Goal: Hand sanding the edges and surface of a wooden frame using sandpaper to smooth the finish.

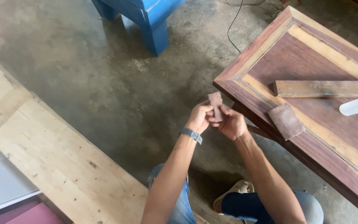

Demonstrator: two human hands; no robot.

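Observation:
Both my hands meet in front of me over the concrete floor, holding a small strip of brown sandpaper (216,104) upright between them. My left hand (199,117), with a grey band on its wrist, pinches the strip from the left. From the right, my right hand (232,123) grips its lower part. The strip's top end sticks up above my fingers. My hands hover just off the near corner of a dark wooden table top (311,62) with pale inlaid borders.
On the table lie a sandpaper-wrapped block (286,120), a wooden slat (326,88) and a white plastic bottle (356,106). Pale wooden planks (59,157) stretch along the left. A blue wooden stand (146,18) is up ahead, a black cable (233,23) beside it.

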